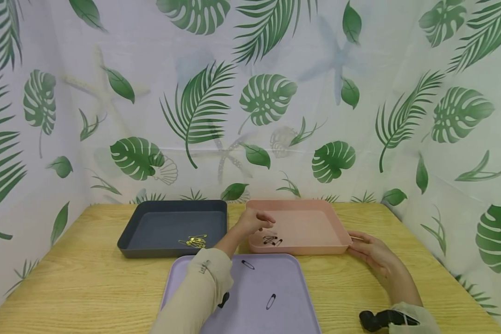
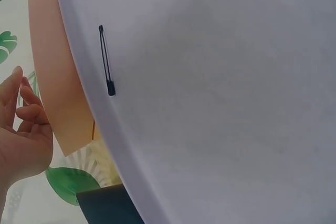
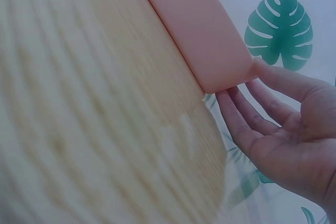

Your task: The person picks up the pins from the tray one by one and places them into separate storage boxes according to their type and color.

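Observation:
My left hand [image 1: 255, 221] hovers over the left front of the pink tray [image 1: 300, 249], fingers loosely bent, with no pin visible in it. Beneath it, several black safety pins [image 1: 270, 240] lie inside the pink tray. At that tray's right end, my right hand [image 1: 373, 253] holds the wall, thumb by the rim and fingertips along the lower edge, as the right wrist view shows. On the lilac tray [image 1: 290, 278] in front lie two separate black safety pins, one near its far edge [image 1: 248, 265] and another nearer me [image 1: 271, 301].
At the left back stands a dark grey tray [image 1: 150, 253] holding several gold safety pins [image 1: 197, 240]. All the trays rest on a wooden table [image 1: 75, 273]. A leaf-patterned curtain [image 1: 217, 176] encloses the table's back and sides.

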{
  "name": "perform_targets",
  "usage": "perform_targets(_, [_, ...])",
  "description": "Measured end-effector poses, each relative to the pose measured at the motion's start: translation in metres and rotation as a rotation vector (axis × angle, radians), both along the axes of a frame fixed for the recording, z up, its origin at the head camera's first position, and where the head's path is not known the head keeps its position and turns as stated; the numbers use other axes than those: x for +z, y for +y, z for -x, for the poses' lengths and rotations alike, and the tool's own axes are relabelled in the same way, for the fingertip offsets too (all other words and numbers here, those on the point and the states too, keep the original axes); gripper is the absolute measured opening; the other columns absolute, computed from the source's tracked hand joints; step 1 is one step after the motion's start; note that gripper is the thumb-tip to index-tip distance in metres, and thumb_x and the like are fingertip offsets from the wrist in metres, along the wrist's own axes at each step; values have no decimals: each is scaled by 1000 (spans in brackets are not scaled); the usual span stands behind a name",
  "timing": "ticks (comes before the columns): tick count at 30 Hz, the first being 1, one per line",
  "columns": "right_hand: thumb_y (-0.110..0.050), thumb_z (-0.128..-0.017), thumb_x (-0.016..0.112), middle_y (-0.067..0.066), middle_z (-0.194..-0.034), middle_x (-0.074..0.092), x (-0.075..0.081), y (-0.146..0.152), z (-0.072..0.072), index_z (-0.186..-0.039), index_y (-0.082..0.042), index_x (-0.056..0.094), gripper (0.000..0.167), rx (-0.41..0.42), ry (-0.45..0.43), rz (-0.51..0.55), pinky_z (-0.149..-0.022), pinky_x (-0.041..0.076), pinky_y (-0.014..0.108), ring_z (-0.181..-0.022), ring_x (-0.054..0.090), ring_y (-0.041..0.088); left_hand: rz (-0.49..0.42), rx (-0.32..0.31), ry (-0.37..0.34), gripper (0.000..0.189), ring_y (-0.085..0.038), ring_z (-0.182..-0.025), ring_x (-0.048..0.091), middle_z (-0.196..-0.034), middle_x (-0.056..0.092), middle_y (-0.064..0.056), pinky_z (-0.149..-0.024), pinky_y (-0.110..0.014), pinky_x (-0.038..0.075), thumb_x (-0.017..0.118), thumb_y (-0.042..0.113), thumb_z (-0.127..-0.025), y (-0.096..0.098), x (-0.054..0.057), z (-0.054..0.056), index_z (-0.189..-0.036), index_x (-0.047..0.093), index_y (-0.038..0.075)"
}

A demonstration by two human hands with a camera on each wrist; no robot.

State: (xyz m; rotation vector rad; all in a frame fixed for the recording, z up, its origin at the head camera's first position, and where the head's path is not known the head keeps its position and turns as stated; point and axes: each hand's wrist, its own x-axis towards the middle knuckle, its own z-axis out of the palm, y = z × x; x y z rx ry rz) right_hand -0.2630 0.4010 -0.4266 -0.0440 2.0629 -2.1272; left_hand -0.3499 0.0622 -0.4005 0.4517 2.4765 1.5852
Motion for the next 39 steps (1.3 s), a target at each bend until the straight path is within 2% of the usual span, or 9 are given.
perform_targets(6, [2,-93,50,6,-116,55,-1,1,0,-138,14,20,56,-1,0,-7,-89,45,29,-100,58,13,2,-18,-4,9,-13,-60,49,-76,65,0,-44,-20,32,69,11,-83,-2,-1,0,-90,74,7])
perform_targets(13, [2,-92,51,6,-114,56,-2,2,1,-138,14,20,56,7,3,13,-89,45,30,-100,58,14,-24,-50,-12,12,-13,-65,50,-81,66,2,-48,-22,36,69,16,-84,-7,-1,0,-93,74,10])
perform_targets(20, [2,-92,51,6,-116,55,-3,2,1,-138,14,20,57,5,10,6,-89,45,30,-100,58,14,-52,-139,-4,16,-15,-70,50,-84,63,2,-49,-23,36,69,18,-84,-24,4,-9,-97,72,9])
perform_targets(27, [1,-93,50,8,-117,54,-2,2,0,-138,14,19,57,13,12,-14,-89,45,30,-101,58,15,-44,-268,-28,22,-20,-67,44,-88,65,2,-45,-22,29,68,17,-85,-50,15,-33,-103,70,6])
perform_targets(33, [3,-93,49,8,-117,54,-3,2,1,-138,15,18,56,7,10,-3,-89,45,30,-101,58,16,-5,-372,-29,17,-12,-58,39,-88,65,1,-44,-22,29,70,13,-82,-71,25,-60,-99,72,7])
perform_targets(39, [3,-93,48,7,-116,55,-3,2,2,-138,14,20,54,12,16,2,-89,45,30,-101,58,16,15,-476,-87,16,-10,-56,38,-84,66,-4,-46,-22,28,70,14,-82,-97,29,-85,-97,72,8])
